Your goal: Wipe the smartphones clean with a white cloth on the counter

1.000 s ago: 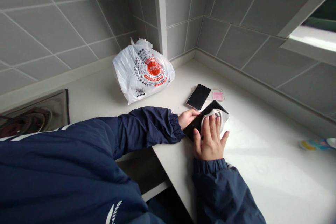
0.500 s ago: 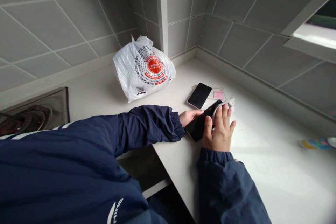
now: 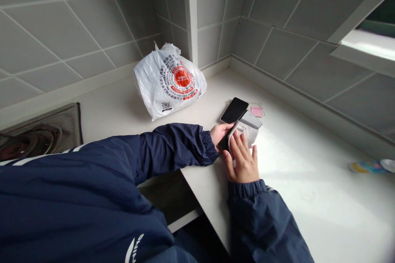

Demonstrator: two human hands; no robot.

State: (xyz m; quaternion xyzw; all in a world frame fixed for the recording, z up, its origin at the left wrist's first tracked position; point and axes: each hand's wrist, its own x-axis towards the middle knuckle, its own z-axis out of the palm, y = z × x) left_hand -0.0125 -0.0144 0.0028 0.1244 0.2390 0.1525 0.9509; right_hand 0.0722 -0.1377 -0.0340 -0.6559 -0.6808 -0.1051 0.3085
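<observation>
A black phone [image 3: 250, 120] lies flat on the white counter [image 3: 308, 181] near its front edge. My left hand [image 3: 219, 131] holds the phone's left edge with curled fingers. My right hand [image 3: 242, 160] lies flat on a pale cloth [image 3: 243, 132] and presses it onto the screen, covering most of the phone. A second black phone [image 3: 234, 110] lies just behind, untouched.
A white plastic bag [image 3: 169, 80] with a red round print stands at the back by the tiled wall corner. A small pink packet [image 3: 256, 111] lies beside the second phone. A stove top [image 3: 37, 135] is at the left. A colourful object [image 3: 367, 167] sits at the right edge.
My right hand slid the cloth out to the phone's far end, then back toward me. The cloth now spreads over more of the screen. The left hand stayed on the edge.
</observation>
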